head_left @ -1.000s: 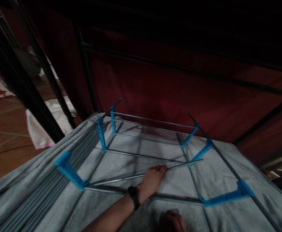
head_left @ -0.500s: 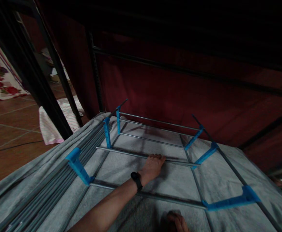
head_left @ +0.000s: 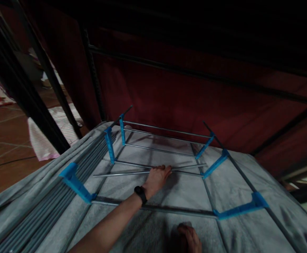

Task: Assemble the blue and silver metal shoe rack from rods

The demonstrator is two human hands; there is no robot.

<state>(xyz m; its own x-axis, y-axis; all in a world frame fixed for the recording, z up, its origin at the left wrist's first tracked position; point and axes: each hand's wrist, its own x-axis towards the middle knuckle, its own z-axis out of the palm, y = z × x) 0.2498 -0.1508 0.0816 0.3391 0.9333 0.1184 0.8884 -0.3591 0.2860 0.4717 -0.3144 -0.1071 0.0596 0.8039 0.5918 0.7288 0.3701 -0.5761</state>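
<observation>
My left hand [head_left: 157, 179], with a black watch on the wrist, is closed over a loose thin metal rod [head_left: 122, 173]. The rod lies slanted across a fixed crossbar [head_left: 132, 164] of a metal rack frame; both its ends stick out past my hand. Blue plastic brackets [head_left: 110, 144] join the crossbars to the long side tubes [head_left: 241, 172]. Low in view, my right hand [head_left: 191, 239] is near the grey blanket, on the near side of the closest crossbar [head_left: 174, 210]. Its fingers are curled, and what they may hold is hidden in shadow.
Several metal rods [head_left: 50, 203] lie bundled along the left side of the grey blanket [head_left: 132, 235]. Behind the rack hangs a dark red cloth [head_left: 169, 98] with a dark metal bar across it. Dark posts [head_left: 45, 116] and a striped cloth [head_left: 44, 140] are at the left.
The loose rod has turned from lying along the crossbar to crossing it, its left end now nearer me. My left hand stays on it. The whole view has shifted slightly.
</observation>
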